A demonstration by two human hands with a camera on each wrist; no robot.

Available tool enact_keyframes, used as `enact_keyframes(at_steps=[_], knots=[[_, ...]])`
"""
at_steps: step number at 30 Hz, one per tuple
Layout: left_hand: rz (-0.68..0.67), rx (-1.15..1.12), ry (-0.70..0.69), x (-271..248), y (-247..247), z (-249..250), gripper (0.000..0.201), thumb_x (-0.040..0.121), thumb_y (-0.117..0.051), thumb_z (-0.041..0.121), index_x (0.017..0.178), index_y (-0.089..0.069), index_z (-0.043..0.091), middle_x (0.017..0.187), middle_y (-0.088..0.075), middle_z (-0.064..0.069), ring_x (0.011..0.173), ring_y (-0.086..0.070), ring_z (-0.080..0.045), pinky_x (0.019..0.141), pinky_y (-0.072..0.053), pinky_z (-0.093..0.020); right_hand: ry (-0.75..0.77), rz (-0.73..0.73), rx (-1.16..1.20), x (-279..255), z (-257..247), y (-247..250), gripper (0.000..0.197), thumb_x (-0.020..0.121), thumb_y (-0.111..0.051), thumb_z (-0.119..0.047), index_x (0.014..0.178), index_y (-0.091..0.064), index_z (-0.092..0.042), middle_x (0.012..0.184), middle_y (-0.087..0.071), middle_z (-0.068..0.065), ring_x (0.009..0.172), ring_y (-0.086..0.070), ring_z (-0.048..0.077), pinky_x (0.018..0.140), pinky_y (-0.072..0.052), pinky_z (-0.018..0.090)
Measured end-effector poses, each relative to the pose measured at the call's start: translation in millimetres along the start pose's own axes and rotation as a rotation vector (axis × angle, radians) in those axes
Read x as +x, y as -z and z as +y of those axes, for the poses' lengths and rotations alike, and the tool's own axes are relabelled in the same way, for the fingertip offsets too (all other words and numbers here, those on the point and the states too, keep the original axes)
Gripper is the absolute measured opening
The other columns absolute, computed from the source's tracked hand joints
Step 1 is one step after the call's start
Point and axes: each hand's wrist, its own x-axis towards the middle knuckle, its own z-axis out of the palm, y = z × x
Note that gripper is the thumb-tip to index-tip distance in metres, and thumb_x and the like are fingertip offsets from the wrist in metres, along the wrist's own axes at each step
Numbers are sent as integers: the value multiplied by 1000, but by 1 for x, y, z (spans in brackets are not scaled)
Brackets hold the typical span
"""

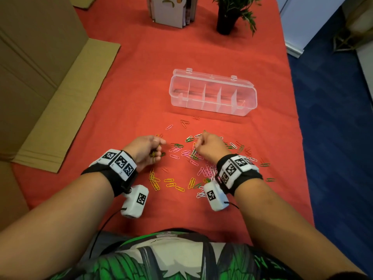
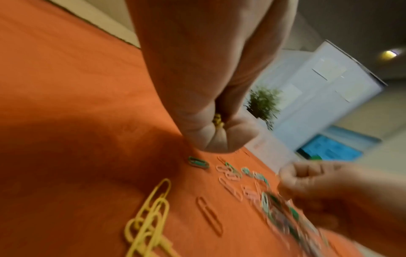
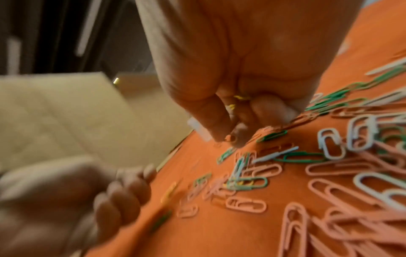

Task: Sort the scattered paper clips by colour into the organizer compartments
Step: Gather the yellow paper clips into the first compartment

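Paper clips (image 1: pixel 189 156) in pink, green, yellow, white and orange lie scattered on the red cloth. My left hand (image 1: pixel 159 146) is curled in a fist round several yellow clips (image 2: pixel 218 121), just left of the pile. My right hand (image 1: pixel 198 146) is curled over the middle of the pile, yellow clips (image 3: pixel 240 98) tucked in its palm and fingertips (image 3: pixel 232 137) down at the cloth. The clear organizer (image 1: pixel 250 107) stands beyond the pile with its lid up, and its compartments look empty.
A loose group of yellow clips (image 1: pixel 154 180) lies near my left wrist, pink ones (image 1: pixel 209 170) by my right wrist. Flattened cardboard (image 1: pixel 66 110) lies at the left. A book holder (image 1: pixel 171 11) and a potted plant (image 1: pixel 228 19) stand at the far end. The table edge runs along the right.
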Motion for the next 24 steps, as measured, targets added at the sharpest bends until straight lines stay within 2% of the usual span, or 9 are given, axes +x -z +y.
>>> enact_keyframes(at_steps=[4, 7, 9, 11, 13, 15, 17, 19, 24], knots=[[-97, 255, -7, -2, -12, -13, 36, 95, -26, -7, 78, -52, 13, 69, -51, -3, 40, -49, 0, 39, -40, -11, -107, -141, 485, -17, 11, 4, 27, 86, -44, 4, 88, -55, -20, 62, -44, -1, 49, -36, 12, 42, -30, 20], [-114, 285, 45, -7, -22, -16, 34, 85, -30, -10, 74, -53, 11, 68, -54, -5, 36, -47, -2, 36, -36, -12, -163, -212, 819, -32, 17, 5, 30, 88, -36, 7, 79, -57, -13, 63, -44, 1, 50, -40, 9, 41, -35, 17], [-98, 294, 69, -11, -28, -19, 28, 87, -35, -1, 70, -52, 13, 61, -48, -2, 35, -40, -5, 35, -31, -13, -218, -229, 940, -41, 21, 3, 24, 90, -40, 0, 74, -55, -11, 65, -46, 2, 49, -44, 9, 40, -39, 17], [-71, 405, 37, -12, -29, -24, 28, 90, -44, 15, 64, -52, 17, 50, -41, 3, 34, -32, -7, 34, -25, -12, -224, -218, 733, -48, 26, -5, 21, 88, -48, -6, 70, -53, -16, 65, -47, 2, 48, -42, 11, 42, -36, 19], [-48, 669, -92, -11, -27, -31, 25, 86, -60, 24, 62, -55, 18, 49, -49, 5, 40, -40, -7, 40, -33, -14, -162, -207, 259, -56, 26, -14, 20, 86, -54, -12, 67, -52, -19, 68, -53, 2, 58, -49, 17, 52, -39, 22], [-52, 1006, -218, -13, -22, -35, 16, 75, -73, 27, 70, -60, 19, 63, -60, 3, 57, -53, -10, 59, -42, -20, -92, -172, -163, -68, 21, -21, 15, 85, -54, -25, 75, -59, -15, 84, -64, 9, 82, -61, 26, 69, -46, 28], [-15, 1297, -282, -16, -19, -39, 24, 66, -78, 33, 81, -65, 20, 79, -66, 2, 75, -60, -14, 67, -41, -21, -21, -90, -432, -78, 19, -32, 36, 86, -54, -40, 94, -64, -7, 106, -62, 16, 102, -60, 31, 82, -48, 33], [4, 1434, -323, -17, -19, -43, 30, 63, -79, 33, 86, -65, 20, 90, -67, 1, 87, -63, -18, 69, -40, -21, 48, -10, -530, -83, 17, -43, 46, 86, -54, -45, 108, -61, -5, 116, -56, 16, 110, -56, 33, 89, -48, 37], [-82, 1608, -348, -18, -22, -47, 17, 77, -68, 28, 88, -67, 16, 97, -70, -6, 95, -62, -24, 76, -44, -27, 116, -12, -488, -77, 17, -59, 32, 83, -51, -16, 113, -54, -4, 118, -50, 16, 108, -57, 34, 93, -50, 40]])
